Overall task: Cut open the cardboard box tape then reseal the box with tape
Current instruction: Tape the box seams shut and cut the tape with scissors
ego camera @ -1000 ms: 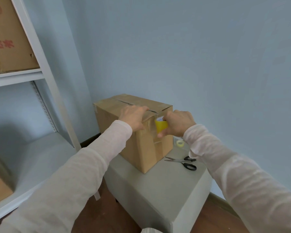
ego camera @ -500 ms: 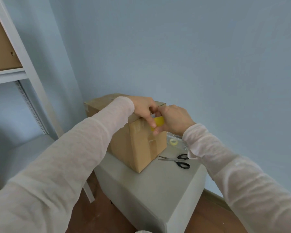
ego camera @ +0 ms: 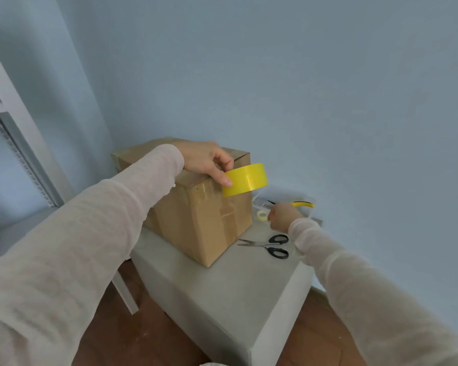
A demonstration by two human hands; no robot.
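Our right hand [ego camera: 282,216] has left the yellow tape roll [ego camera: 245,178], now pinched by our left hand [ego camera: 205,161] alone at the box [ego camera: 196,220] edge; the right's curled fingers hide what they grip.

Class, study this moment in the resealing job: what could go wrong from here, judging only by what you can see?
1. The left hand alone pinches the yellow tape roll at the brown cardboard box's top corner; the roll could slip.
2. The right hand reaches toward a yellow-handled tool in the clear tray, past the black-handled scissors; the sleeve could knock them off the grey stool.
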